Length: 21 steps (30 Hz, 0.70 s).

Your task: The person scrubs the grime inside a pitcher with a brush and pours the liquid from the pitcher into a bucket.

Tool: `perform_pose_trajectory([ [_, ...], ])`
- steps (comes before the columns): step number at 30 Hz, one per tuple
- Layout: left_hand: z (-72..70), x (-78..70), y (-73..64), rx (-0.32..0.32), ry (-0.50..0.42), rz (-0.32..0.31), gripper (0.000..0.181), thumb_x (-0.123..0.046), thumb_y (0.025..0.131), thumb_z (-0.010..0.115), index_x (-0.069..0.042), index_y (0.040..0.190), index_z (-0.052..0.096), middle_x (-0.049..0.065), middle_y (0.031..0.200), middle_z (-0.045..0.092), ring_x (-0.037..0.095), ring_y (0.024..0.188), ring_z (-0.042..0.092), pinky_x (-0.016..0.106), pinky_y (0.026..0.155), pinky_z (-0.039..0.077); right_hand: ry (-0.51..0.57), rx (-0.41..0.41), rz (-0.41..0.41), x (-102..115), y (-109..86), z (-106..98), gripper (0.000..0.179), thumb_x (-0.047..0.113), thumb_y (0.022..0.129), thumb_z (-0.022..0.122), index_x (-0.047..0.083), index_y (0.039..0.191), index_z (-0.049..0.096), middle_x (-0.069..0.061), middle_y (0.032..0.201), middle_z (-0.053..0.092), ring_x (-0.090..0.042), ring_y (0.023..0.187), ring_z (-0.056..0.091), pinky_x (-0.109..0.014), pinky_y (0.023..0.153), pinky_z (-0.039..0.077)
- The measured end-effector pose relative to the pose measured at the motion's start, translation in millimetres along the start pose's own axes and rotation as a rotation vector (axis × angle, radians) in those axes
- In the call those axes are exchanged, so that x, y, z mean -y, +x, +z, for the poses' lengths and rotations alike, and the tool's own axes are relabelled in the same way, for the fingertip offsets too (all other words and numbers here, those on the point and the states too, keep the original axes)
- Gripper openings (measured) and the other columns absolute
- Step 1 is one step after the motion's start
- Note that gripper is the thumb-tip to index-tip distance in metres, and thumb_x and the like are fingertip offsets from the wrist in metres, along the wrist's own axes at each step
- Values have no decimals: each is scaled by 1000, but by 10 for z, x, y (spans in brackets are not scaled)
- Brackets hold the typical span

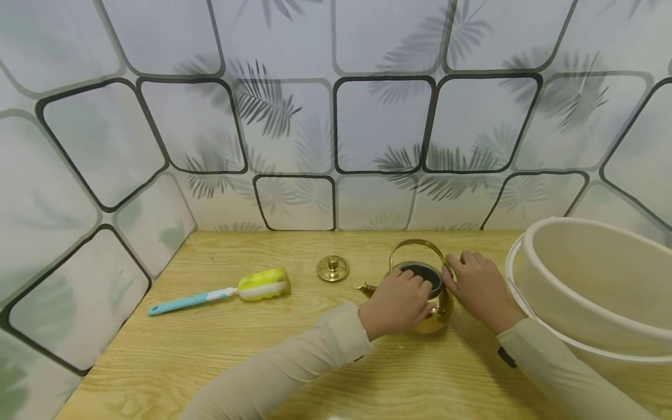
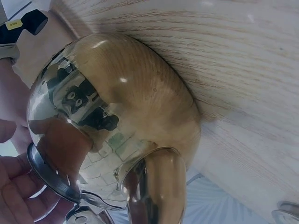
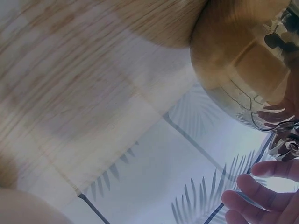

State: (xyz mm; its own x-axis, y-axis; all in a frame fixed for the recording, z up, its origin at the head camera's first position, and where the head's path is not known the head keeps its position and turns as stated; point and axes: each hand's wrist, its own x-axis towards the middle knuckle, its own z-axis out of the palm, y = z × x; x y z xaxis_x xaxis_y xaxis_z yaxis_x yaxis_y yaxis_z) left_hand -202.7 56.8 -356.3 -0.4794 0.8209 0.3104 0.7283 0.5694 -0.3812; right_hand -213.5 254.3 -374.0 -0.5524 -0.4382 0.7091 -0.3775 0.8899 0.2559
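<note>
- A golden kettle (image 1: 443, 315) stands upright on the wooden table (image 1: 173, 361), right of the middle in the lower half of the frame; its opening (image 1: 430, 274) is uncovered and its spout (image 1: 366, 289) points to the left.
- The left hand (image 1: 399, 303) is placed at the front left of the kettle, with the fingers reaching over the opening; in the left wrist view they are near the rim (image 2: 49, 179), but I cannot tell whether they grasp it.
- The right hand (image 1: 480, 289) is at the kettle's right side, its fingers by the lower end of the arched handle (image 1: 417, 241); whether they are closed around it, I cannot tell.
- The golden lid (image 1: 332, 270) lies with its knob upward, to the left of the spout.
- A brush (image 1: 220, 294) lies at the left of the frame: blue handle towards the left, yellow and white head towards the right.
- A big white tub (image 1: 604, 268) occupies the right edge.
- Patterned wall covering (image 1: 294, 128) fills the upper half.
</note>
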Motion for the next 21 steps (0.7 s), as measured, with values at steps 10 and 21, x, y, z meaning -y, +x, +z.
perform_pose_trajectory([
  [10,11,12,11,-60,25,9,20,-34,96,50,-20,89,63,-9,81,66,9,72,60,22,62,46,0,-26,-4,-6,-1,30,16,18,83,55,2,81,57,-10,59,45,-24,46,41,-33,39,31],
  [21,-2,18,5,-86,27,3,17,-33,95,53,-23,91,67,-12,82,68,6,72,60,21,64,47,-5,-9,4,10,5,4,19,19,84,52,1,81,57,-11,60,45,-25,47,43,-34,39,33],
])
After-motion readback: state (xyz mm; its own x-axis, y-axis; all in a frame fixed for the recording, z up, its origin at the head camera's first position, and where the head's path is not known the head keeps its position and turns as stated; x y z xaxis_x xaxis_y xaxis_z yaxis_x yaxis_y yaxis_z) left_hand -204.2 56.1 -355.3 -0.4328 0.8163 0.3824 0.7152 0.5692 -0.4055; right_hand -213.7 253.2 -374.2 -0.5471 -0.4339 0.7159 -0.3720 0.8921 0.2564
